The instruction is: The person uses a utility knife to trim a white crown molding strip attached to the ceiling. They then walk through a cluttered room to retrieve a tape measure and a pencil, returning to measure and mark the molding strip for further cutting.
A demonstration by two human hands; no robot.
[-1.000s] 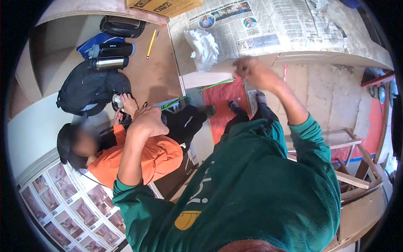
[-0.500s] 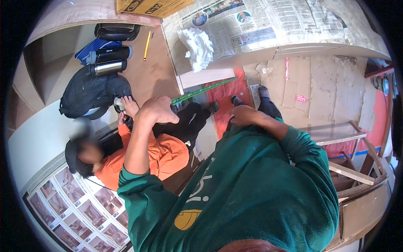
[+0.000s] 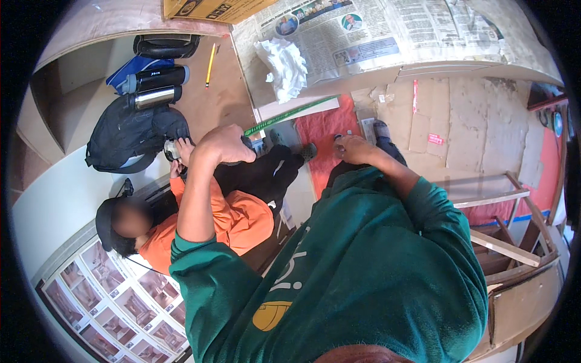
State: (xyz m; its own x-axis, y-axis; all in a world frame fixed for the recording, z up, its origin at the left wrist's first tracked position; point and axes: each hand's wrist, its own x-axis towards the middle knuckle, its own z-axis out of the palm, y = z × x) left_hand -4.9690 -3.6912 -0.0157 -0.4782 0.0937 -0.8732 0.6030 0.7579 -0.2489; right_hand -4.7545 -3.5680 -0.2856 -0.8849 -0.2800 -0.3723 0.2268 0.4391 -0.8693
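Note:
My left hand (image 3: 224, 145) is closed around a tape measure, whose case is mostly hidden by the fingers. Its green blade (image 3: 290, 114) sticks out to the right and away from me, with the far end over a pale board edge (image 3: 321, 106) of the newspaper-covered worktop. In front of my body, my right hand (image 3: 357, 149) has curled fingers; what they hold, if anything, cannot be made out. It is apart from the blade. Crumpled white paper (image 3: 283, 69) lies on the worktop beyond the blade.
At left sits a person in an orange top (image 3: 227, 221), hands at a black bag (image 3: 130, 136). Flasks (image 3: 158, 78) and a yellow pencil (image 3: 210, 65) lie beyond. Newspaper (image 3: 417, 30) covers the worktop. Cardboard (image 3: 478, 127) lines the floor; a wooden frame (image 3: 493, 198) stands right.
My right hand has moved a little away from my body. The tape blade's far end has shifted farther away, and my left hand has risen slightly.

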